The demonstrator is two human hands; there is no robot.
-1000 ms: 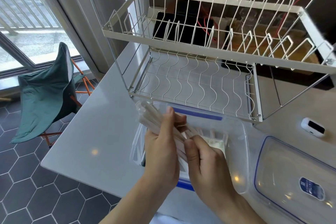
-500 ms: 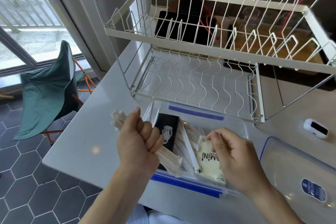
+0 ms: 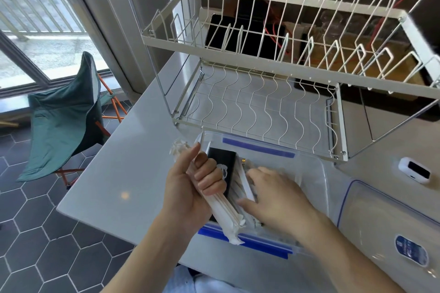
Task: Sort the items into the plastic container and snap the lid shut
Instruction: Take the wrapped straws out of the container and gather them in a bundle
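A clear plastic container (image 3: 319,181) with blue clips sits on the white counter in front of the dish rack. My left hand (image 3: 190,188) is closed around a bundle of paper-wrapped straws (image 3: 226,219), held slanted over the container's left end. My right hand (image 3: 278,197) lies flat, palm down, inside the container, fingers spread over loose wrapped straws (image 3: 242,181). A black packet (image 3: 226,166) with a white logo rests in the container beside my left fingers. The clear lid (image 3: 390,223) with a blue seal lies on the counter to the right.
A white two-tier wire dish rack (image 3: 262,93) stands right behind the container. A small white device (image 3: 414,170) lies at the right. A green folding chair (image 3: 64,116) stands on the tiled floor, left of the counter edge (image 3: 107,200).
My right hand has gone down into the container and now covers the pale packet. My left hand with the straw bundle has shifted slightly right, over the container's left end.
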